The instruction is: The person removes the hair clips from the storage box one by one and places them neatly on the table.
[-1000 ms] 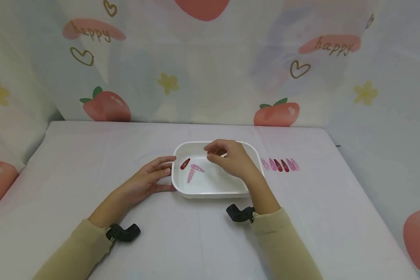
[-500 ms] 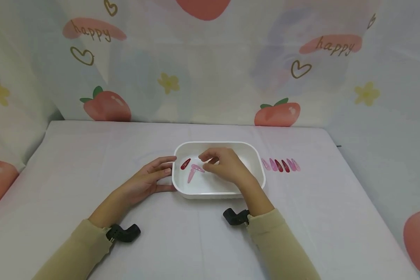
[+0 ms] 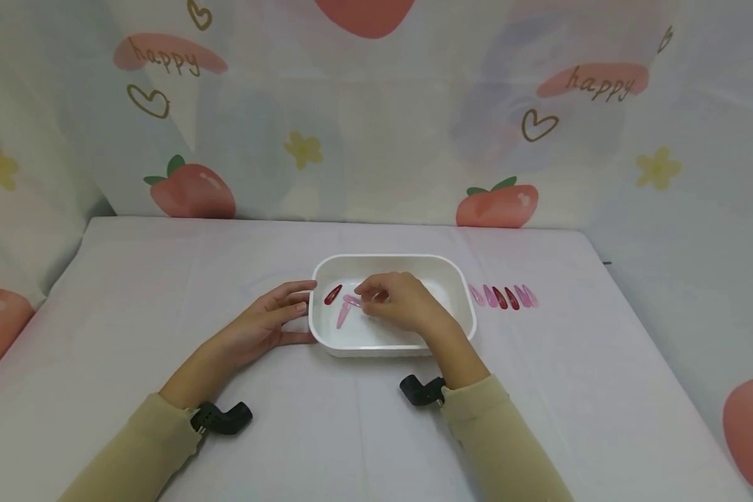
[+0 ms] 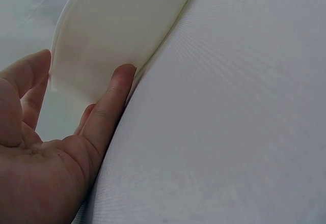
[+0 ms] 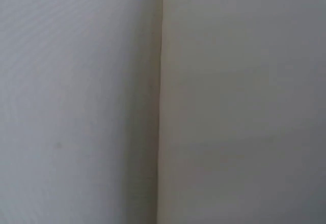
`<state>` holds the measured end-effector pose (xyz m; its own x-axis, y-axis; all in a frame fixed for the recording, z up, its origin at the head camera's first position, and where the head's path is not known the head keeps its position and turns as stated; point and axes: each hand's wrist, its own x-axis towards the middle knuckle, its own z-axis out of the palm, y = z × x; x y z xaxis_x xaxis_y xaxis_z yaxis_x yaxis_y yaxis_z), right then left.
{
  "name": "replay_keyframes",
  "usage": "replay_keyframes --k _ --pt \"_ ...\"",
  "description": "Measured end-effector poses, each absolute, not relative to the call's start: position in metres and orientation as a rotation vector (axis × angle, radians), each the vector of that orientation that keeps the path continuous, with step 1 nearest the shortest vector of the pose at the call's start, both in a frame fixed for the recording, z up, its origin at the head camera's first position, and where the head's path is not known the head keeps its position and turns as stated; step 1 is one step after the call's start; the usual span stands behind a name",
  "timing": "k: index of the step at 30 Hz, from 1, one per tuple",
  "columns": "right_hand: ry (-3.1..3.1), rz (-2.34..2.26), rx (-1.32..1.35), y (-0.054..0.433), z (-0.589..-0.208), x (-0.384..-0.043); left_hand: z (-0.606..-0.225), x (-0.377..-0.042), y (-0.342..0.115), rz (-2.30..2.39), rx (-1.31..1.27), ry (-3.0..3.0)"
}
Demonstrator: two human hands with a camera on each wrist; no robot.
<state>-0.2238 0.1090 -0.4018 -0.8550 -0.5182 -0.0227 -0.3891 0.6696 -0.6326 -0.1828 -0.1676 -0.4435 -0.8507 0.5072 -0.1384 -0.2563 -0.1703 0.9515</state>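
In the head view a white tray (image 3: pixel 389 351) stands mid-table. My left hand (image 3: pixel 265 322) rests its fairly straight fingers and thumb against the tray's left end; in the left wrist view the same hand (image 4: pixel 56 152) touches the tray's pale wall (image 4: pixel 109 35). Inside the tray, my right hand (image 3: pixel 397 301) is over a pink snap hair clip (image 3: pixel 353 301), the thumb at its right end and a gap between thumb and forefinger. That clip crosses another pink clip (image 3: pixel 342 316). A dark red clip (image 3: pixel 332 294) lies to their left. The right wrist view shows no hand.
Right of the tray, several pink and dark red hair clips (image 3: pixel 505 297) lie in a row on the white tablecloth (image 3: pixel 326 432). A patterned curtain (image 3: pixel 376 153) hangs behind the table.
My right hand has come left and down, from above the tray's middle to the pink hair clip. The left hand and the clips stay in place.
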Motion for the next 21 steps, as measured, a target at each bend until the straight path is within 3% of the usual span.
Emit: replay_keyframes --k 21 --pt "2.544 -0.841 -0.973 0.1036 -0.4005 -0.2191 -0.4440 -0.1815 -0.1694 2.064 0.308 1.618"
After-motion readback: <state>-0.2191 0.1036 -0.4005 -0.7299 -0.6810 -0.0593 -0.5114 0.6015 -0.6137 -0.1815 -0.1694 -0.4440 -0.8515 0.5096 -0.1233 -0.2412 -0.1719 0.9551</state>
